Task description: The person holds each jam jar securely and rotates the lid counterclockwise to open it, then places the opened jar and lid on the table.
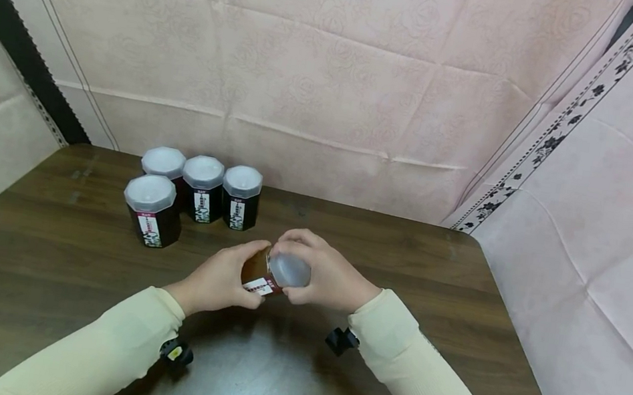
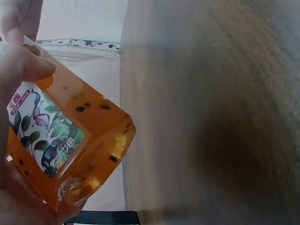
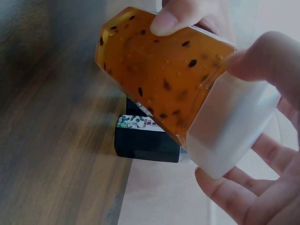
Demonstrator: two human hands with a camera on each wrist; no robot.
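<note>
Amber jam jar [image 1: 255, 270] with dark seeds is held tilted above the table between both hands. My left hand [image 1: 219, 282] grips its body, thumb on the near side. Around the frosted white lid [image 1: 290, 271] curl the fingers and thumb of my right hand [image 1: 332, 277]. In the left wrist view the jar [image 2: 101, 122] shows its faceted base and a leafy, bird-printed label [image 2: 47, 129]. The right wrist view shows the lid [image 3: 229, 124] seated on the jar, pinched between thumb and fingers.
Several dark jars with white lids stand grouped at the back left; the nearest jar [image 1: 153, 215] sits slightly forward of the others. A wooden table [image 1: 65, 297] lies below. Pale patterned cloth [image 1: 333, 78] hangs behind it and at both sides.
</note>
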